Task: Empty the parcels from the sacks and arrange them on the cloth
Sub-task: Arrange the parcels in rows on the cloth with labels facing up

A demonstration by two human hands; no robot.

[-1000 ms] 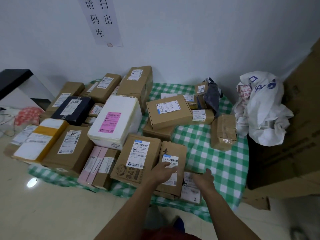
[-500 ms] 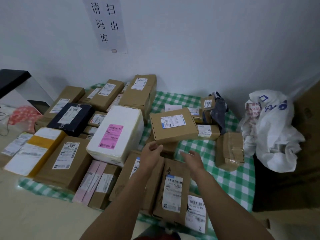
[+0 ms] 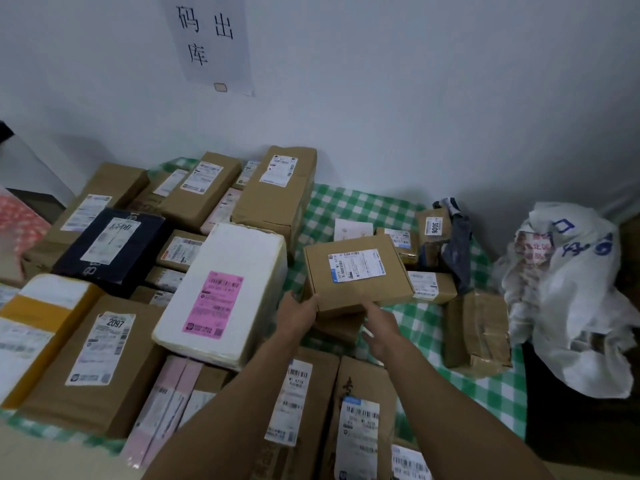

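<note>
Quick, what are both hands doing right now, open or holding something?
Left hand: holds the near-left corner of the brown cardboard box.
Right hand: open, fingers at that box's near edge.

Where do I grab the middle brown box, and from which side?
By its near edge, from the front, one hand at each corner. The brown box sits raised on a lower box, leaving that edge free; the white box and small parcels flank its sides. The left hand holds the near-left corner.
</note>
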